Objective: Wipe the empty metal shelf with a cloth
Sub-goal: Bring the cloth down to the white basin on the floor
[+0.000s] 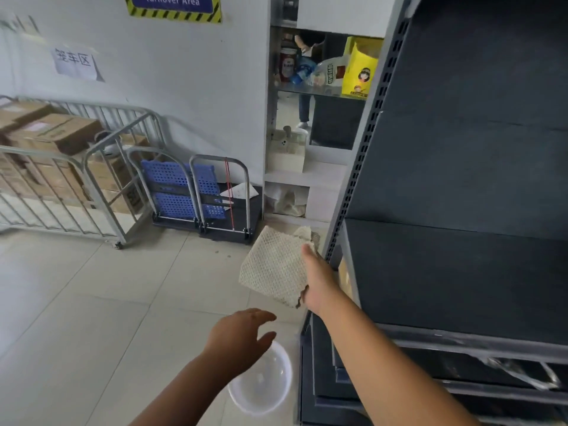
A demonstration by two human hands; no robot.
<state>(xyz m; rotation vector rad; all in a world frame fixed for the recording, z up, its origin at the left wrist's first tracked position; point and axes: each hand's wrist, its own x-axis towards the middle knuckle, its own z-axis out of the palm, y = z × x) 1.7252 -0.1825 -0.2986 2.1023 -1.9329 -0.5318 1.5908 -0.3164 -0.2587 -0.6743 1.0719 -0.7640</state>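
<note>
A dark grey metal shelf (455,278) fills the right side, its boards bare. My right hand (319,281) holds a beige waffle-weave cloth (273,265) in the air just left of the shelf's front left corner, apart from the board. My left hand (242,336) hovers lower, over the floor, with its fingers spread and nothing in it. It is a little below and left of the cloth.
A clear plastic basin (264,385) sits on the tiled floor under my left hand. Folded hand trolleys (199,195) lean on the wall; a metal cage cart (61,179) with cardboard boxes stands far left. A person stands behind a stocked shelf (322,75).
</note>
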